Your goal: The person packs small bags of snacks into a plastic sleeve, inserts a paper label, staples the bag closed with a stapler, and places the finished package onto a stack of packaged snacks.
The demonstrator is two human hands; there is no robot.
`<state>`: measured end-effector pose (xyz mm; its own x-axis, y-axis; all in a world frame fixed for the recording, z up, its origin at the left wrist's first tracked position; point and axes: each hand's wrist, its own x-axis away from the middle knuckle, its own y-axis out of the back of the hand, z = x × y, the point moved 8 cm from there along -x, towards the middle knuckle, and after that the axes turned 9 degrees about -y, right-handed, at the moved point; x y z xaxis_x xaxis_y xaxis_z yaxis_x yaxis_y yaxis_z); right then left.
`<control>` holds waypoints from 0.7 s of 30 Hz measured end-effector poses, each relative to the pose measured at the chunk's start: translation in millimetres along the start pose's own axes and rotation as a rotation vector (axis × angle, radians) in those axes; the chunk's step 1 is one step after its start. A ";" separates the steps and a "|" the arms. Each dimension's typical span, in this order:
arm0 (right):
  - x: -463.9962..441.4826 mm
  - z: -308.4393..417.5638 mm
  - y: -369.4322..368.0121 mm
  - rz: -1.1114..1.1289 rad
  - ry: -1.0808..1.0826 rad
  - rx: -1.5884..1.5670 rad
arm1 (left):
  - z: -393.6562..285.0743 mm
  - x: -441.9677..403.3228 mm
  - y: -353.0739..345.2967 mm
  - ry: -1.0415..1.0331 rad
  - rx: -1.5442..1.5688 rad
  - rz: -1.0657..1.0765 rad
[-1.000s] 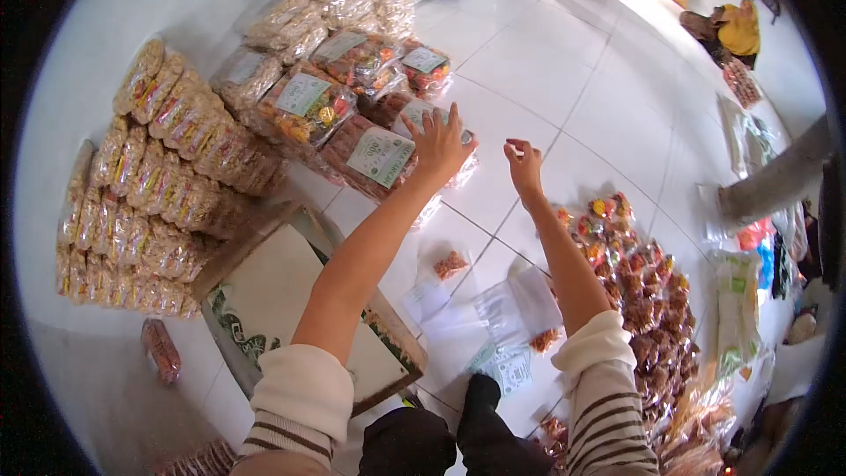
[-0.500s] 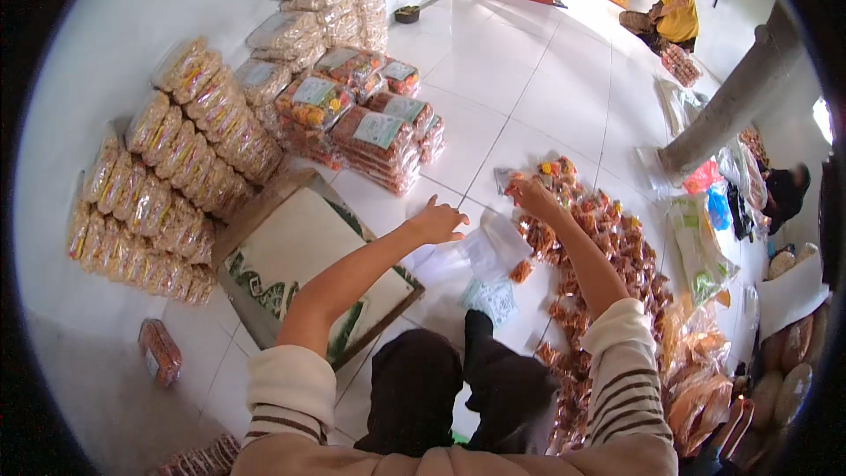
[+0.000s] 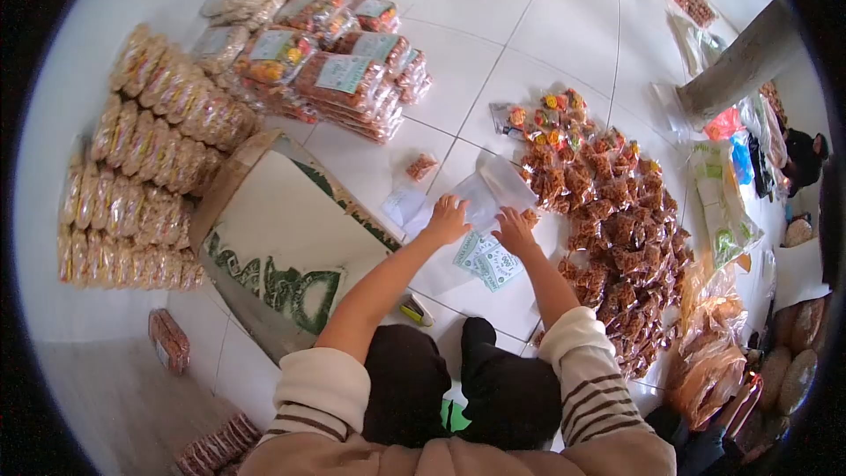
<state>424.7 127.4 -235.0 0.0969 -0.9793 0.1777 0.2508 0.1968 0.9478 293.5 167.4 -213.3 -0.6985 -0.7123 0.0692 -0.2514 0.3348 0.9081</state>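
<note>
My left hand lies over the near-left edge of some clear plastic bags on the floor, its fingers slightly bent and apart. Across from it, my right hand touches the bags' near-right side, fingers spread. I see no firm grip in either hand. Printed green-and-white labels lie just below the hands. To the right spreads a heap of small brown snack packets, with more colourful ones at its far end. One loose snack packet sits beyond my left hand.
A large box with green print stands left of my legs. Behind it are stacked packs of pale snacks and labelled snack packs. A cutter lies near my knee. A pillar and plastic sacks are at right.
Both hands have come down and nearer to each other, onto the clear bags. The right hand has left the far end of the heap. A loose packet now shows beyond my left hand.
</note>
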 end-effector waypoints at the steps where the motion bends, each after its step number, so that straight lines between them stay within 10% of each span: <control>1: -1.9 0.8 -2.2 -0.150 0.044 -0.087 | -11.7 -5.1 -11.8 -0.001 0.010 0.016; 5: -5.6 19.3 -15.3 -0.215 -0.052 -0.195 | 3.7 8.0 -39.7 0.567 -0.064 0.019; 8: -9.6 32.7 -12.0 -0.323 -0.077 -0.189 | -4.3 8.3 -27.9 0.260 -0.009 -0.391; 18: -43.7 17.7 -7.9 -0.404 -0.270 -0.426 | 3.7 8.9 24.5 0.151 0.308 -0.689; 20: -60.2 10.9 -24.7 0.027 -0.506 -1.439 | -20.8 11.0 48.6 0.050 0.262 -0.680; 21: -59.5 11.2 -7.2 0.012 -0.487 -1.438 | -38.0 14.3 61.7 -0.036 0.213 -0.661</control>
<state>406.4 183.8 -249.4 -0.1403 -0.8406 0.5232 0.9781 -0.1998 -0.0589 293.5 154.4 -140.6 -0.3746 -0.7885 -0.4878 -0.7551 -0.0459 0.6540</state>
